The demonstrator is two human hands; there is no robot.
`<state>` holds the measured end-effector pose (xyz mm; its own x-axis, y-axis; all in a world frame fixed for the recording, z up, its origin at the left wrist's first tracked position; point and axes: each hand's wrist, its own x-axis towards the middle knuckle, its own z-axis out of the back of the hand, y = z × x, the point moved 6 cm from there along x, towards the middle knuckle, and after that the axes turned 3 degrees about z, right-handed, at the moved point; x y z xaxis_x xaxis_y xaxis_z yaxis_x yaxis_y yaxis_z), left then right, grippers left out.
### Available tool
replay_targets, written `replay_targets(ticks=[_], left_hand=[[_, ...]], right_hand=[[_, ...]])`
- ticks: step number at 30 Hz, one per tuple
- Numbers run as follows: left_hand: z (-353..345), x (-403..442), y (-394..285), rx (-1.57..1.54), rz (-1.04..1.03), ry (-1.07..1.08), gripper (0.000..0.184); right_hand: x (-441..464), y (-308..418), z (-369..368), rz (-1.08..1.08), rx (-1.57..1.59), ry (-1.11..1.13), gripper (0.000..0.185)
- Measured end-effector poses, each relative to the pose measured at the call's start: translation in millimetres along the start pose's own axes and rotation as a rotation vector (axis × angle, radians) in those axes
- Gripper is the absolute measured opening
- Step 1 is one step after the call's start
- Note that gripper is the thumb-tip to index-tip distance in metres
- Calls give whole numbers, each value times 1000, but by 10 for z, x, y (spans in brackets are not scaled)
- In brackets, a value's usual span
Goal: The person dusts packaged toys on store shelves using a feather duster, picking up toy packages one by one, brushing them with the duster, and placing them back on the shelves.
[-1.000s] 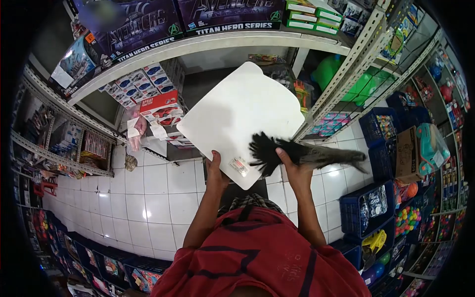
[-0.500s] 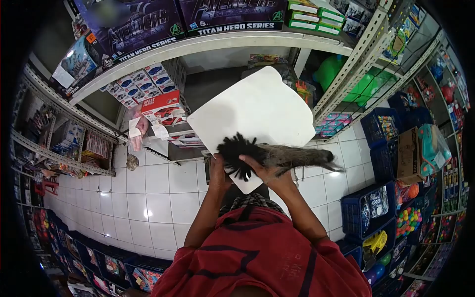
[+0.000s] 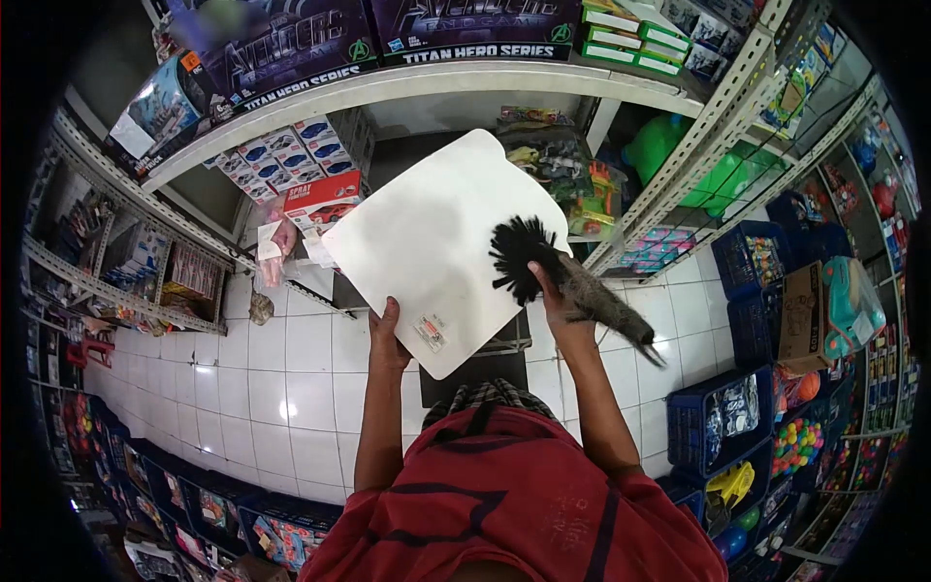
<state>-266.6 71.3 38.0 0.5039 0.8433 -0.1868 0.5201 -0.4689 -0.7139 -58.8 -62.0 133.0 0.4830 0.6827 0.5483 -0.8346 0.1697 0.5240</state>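
So, the big shelf [image 3: 407, 83] is past both grips. The white board [image 3: 475, 189] is between them, reaching ahead. The left grip [image 3: 389, 339] is closed on its near edge, thumb on top. The right grip [image 3: 564, 308] is wrapped round the duster [image 3: 521, 257]. Both things are up in hand; neither is put down. Ahead of the left grip is a grey patch [image 3: 422, 215], maybe dirt or shadow, so I can't tell how much is done. The label [image 3: 431, 332] is just beside that grip.
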Motion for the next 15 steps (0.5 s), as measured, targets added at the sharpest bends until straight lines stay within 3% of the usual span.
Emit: replay_targets(ticks=[1,4,6,7,10,11,14,15], left_hand=[[-16,-51,-56,27,-7,-35,62],[-78,-145,-175,156,-67,-23,61],[-141,-219,-259,304,-135,6,60],[-190,-262,-307,398,-176,13,60],[-350,-390,-419,618,-240,4,64],[-388,-424,-422,657,-252,6,65],[-509,-499,-422,796,-291,35,71],[-498,-510,-399,884,-277,33,72]], right_hand=[[9,-60,-128,-234,174,142,42],[-13,-20,-317,-196,1063,14,49],[41,65,-341,-192,840,23,38],[113,170,-272,-242,569,69,43],[109,139,-450,-365,495,271,51],[67,150,-509,-378,788,212,62],[-76,230,-643,-581,1238,273,67],[-74,306,-606,-550,1334,329,69]])
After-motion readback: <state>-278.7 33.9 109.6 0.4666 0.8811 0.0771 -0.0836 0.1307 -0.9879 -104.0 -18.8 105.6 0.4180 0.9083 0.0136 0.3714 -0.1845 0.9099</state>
